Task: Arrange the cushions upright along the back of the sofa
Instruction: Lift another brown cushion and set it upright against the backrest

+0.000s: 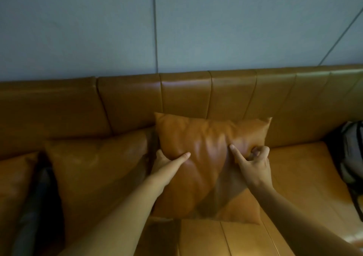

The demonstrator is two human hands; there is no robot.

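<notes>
While the tan leather cushion stands on the sofa seat, leaning against the sofa backrest, both hands grip it. The left hand clasps its left edge, thumb across the front; the right hand pinches its right side, thumb forward. A second cushion leans just beside it.

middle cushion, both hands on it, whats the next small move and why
Probably tip its top edge back onto the backrest, then let go. The middle cushion stands on the seat beside the left cushion, gripped by the left hand and right hand.
</notes>
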